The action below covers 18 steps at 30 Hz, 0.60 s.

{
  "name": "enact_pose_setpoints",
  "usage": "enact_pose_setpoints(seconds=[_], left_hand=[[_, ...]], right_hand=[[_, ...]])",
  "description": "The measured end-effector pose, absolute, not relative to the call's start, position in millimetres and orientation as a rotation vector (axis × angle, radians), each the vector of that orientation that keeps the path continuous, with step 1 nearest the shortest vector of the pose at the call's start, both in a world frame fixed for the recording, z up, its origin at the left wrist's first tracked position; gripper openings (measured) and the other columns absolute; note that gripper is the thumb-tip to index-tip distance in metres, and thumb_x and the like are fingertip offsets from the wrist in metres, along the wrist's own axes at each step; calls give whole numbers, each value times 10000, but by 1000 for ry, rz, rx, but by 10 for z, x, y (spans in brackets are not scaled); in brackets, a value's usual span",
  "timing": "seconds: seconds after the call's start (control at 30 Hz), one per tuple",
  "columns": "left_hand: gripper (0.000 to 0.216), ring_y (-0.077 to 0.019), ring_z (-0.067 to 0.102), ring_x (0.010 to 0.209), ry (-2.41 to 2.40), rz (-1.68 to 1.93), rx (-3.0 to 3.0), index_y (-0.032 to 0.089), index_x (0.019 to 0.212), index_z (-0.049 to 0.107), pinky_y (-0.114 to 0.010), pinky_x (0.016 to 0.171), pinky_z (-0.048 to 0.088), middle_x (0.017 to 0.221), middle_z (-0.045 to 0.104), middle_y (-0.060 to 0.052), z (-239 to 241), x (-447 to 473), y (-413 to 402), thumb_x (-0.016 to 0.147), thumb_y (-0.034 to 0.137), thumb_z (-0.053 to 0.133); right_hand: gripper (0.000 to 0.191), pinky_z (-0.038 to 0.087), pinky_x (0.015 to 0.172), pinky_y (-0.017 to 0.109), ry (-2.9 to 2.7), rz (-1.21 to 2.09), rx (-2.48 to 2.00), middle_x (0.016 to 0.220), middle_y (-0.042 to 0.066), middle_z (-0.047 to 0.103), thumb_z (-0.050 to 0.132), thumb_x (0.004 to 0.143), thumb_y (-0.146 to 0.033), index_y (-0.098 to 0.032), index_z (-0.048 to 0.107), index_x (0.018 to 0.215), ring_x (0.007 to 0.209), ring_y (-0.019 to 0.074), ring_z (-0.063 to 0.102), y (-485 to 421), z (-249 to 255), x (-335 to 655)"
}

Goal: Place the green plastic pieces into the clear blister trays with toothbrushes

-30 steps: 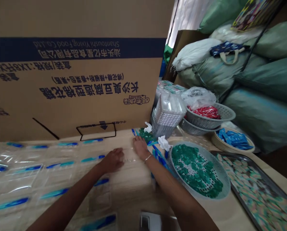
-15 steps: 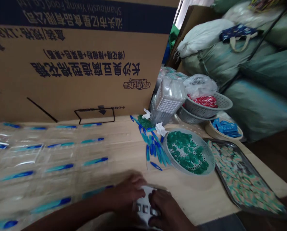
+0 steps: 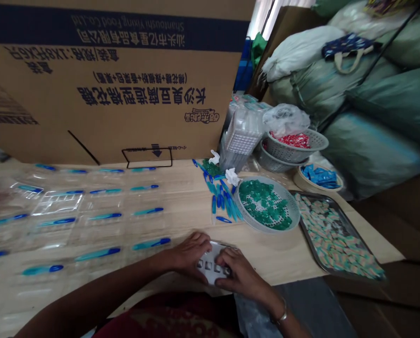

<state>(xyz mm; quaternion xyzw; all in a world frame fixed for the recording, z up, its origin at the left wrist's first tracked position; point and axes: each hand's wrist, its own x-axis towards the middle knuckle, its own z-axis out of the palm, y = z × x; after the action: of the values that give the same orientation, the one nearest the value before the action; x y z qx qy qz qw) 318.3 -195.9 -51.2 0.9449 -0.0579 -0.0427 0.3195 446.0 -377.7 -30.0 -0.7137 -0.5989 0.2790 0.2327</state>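
Observation:
Near the table's front edge lies a small white tray [image 3: 208, 276] with a row of square holes or dark square pieces; which of the two I cannot tell. My left hand [image 3: 193, 256] grips its left side, thumb below and fingers along the top. Around the right side my right hand [image 3: 236, 268] is closed, its curled fingers over the surface and covering part of the squares. Beyond the hands are a strainer basket [image 3: 294, 220] of green wrapped pieces and a pile of blue-and-teal pen-shaped sticks [image 3: 224, 204].
Clear plastic trays [image 3: 60, 202], many with one blue stick, cover the left of the table. A large cardboard box [image 3: 142, 117] stands behind. At right are a metal tray [image 3: 310, 249] of pastel pieces, a bowl [image 3: 331, 188] of blue packets and stacked grey baskets [image 3: 317, 141].
The view has shifted, so hands and table sit higher in the picture and more of my forearms and lap shows. Both hands keep hold of the white tray.

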Motion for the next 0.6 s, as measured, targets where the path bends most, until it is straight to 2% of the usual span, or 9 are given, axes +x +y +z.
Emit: enact_pose_setpoints(seconds=[0.1,0.2,0.33,0.4,0.47,0.6], left_hand=[[737,-304,396,1077,-140,-116,2474,183,1008,496,-396,918,357,1149,441,-118,-543,3175,-1949,496,669,707],[712,-302,403,1068,-153,-100,2478,185,1009,494,-407,926,345,1144,449,-118,-566,3171,-1944,523,665,694],[714,-298,415,1050,-150,-87,2495,191,1015,491,-411,917,347,1140,453,-117,-568,3165,-1960,525,673,685],[745,-297,417,1051,-144,-87,2500,195,1024,487,-408,921,347,1134,457,-113,-564,3160,-1967,500,685,689],[792,-297,417,1056,-153,-77,2505,197,1036,485,-414,944,333,1135,457,-112,-564,3157,-1969,462,700,697],[833,-292,426,1040,-157,-56,2494,198,1033,492,-412,950,332,1121,467,-108,-576,3160,-1964,416,714,709]], right_hand=[[281,385,776,325,-1730,692,-1938,944,32,559,718,719,-294,-211,530,911,914,226,512,-3813,-254,4440],[179,377,783,336,-1940,462,-1993,939,43,564,630,796,-197,-200,532,946,889,218,514,-3830,-277,4334],[54,357,796,352,-2214,224,-2022,851,41,576,544,857,-130,-177,566,870,807,196,518,-3811,-361,4196],[19,365,770,326,-2187,329,-2006,860,30,577,585,851,-204,-187,580,844,827,191,517,-3802,-371,4188],[69,371,753,295,-2077,502,-1971,886,15,571,620,831,-264,-203,588,831,862,182,513,-3801,-358,4217],[32,386,741,254,-1839,752,-1860,884,10,554,609,834,-214,-202,591,811,880,159,512,-3809,-323,4291]])
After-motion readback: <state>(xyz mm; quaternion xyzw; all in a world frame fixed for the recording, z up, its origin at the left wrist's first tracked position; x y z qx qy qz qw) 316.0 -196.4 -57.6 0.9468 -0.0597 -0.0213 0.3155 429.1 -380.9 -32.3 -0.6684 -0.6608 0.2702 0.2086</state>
